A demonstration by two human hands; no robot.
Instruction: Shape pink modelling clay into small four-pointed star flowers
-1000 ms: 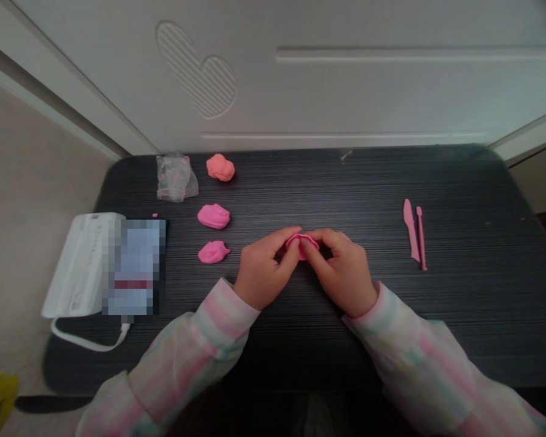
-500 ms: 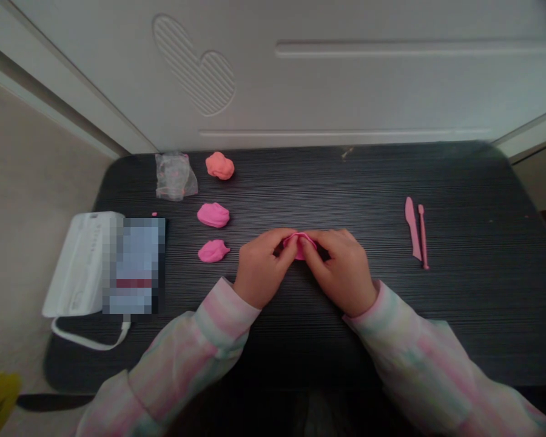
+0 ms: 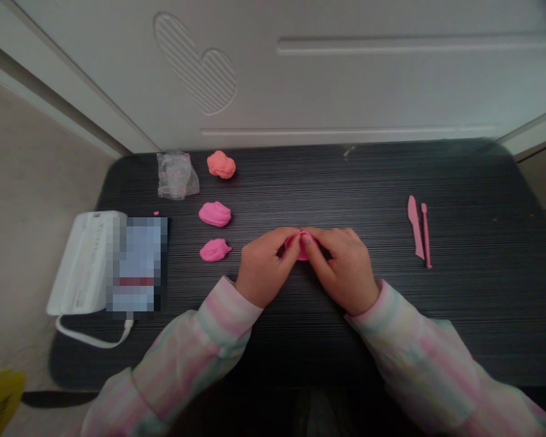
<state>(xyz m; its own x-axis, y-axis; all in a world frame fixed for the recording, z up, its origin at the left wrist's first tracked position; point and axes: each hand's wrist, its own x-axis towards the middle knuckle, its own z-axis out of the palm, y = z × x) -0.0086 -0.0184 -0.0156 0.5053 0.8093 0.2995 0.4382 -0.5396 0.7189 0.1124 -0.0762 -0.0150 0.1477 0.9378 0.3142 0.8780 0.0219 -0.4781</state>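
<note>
Between my fingertips, over the dark table (image 3: 273, 340), is a thin piece of pink modelling clay (image 3: 304, 255). My left hand (image 3: 267, 267) pinches its left side with thumb and forefinger. On the other side my right hand (image 3: 343, 267) pinches it the same way, the two thumbs nearly meeting. The fingers cover much of the clay, so its full shape is hidden. Left of my hands lie two pink clay lumps, an upper lump (image 3: 215, 214) and a lower lump (image 3: 215, 250). Farther back sits an orange clay lump (image 3: 221, 165).
A crumpled clear plastic bag (image 3: 177, 176) lies at the back left. In front of it are a white power bank (image 3: 79, 267) and a blurred-out phone (image 3: 139, 261) with a white cable (image 3: 93, 344). To the right rest a pink plastic knife (image 3: 415, 227) and a thin pink stick tool (image 3: 426, 237).
The view has shifted slightly, moving everything a little to the right. Both hands keep their pinch on the pink clay, with only a slight change at the thumbs.
</note>
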